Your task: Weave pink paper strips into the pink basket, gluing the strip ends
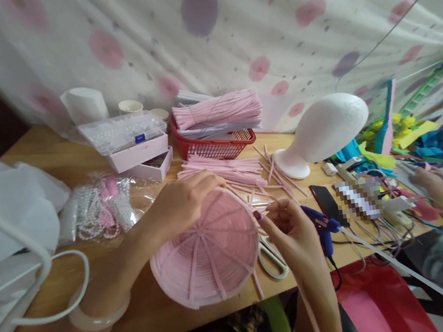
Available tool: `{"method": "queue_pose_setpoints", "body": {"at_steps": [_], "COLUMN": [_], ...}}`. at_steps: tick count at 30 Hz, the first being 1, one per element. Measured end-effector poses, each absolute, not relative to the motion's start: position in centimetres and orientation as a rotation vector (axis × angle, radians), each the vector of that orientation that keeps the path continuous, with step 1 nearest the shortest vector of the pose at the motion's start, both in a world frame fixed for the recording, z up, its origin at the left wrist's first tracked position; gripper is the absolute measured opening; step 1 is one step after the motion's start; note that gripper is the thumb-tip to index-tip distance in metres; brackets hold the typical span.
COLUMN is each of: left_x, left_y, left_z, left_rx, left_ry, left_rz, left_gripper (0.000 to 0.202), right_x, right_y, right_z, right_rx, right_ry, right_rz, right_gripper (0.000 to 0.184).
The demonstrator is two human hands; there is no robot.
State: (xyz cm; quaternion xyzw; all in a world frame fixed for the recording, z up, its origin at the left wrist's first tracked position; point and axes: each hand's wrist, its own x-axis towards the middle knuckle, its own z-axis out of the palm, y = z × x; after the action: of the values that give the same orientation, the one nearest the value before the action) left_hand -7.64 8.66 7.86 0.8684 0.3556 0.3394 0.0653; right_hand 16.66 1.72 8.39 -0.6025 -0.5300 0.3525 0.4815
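A pink woven basket (207,251) rests on the wooden table (63,162), tilted so its ribbed base faces me. My left hand (182,199) curls over its upper rim and grips it. My right hand (291,227) sits at the basket's right edge, fingers pinched on a thin pink strip (261,204) that runs into the weave. A pale bangle (97,312) is on my left wrist.
Loose pink strips (230,170) lie beyond the basket, more fill a red basket (212,145). Scissors (273,261), a blue glue gun (322,228), a phone (327,203) and a white foam head (320,132) lie to the right. Bead boxes (134,140) stand left. Another person's hand (432,181) works far right.
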Motion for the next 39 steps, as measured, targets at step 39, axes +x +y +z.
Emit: {"method": "queue_pose_setpoints", "body": {"at_steps": [39], "left_x": [-7.5], "left_y": [7.9], "left_z": [8.6], "left_rx": [2.742], "left_ry": [1.131], "left_rz": [0.839], "left_gripper": [0.074], "right_x": [15.3], "right_y": [0.2], "right_z": [6.5], "right_rx": [-1.463], "right_ry": [-1.098], "right_rz": [0.714], "right_gripper": [0.045]}}
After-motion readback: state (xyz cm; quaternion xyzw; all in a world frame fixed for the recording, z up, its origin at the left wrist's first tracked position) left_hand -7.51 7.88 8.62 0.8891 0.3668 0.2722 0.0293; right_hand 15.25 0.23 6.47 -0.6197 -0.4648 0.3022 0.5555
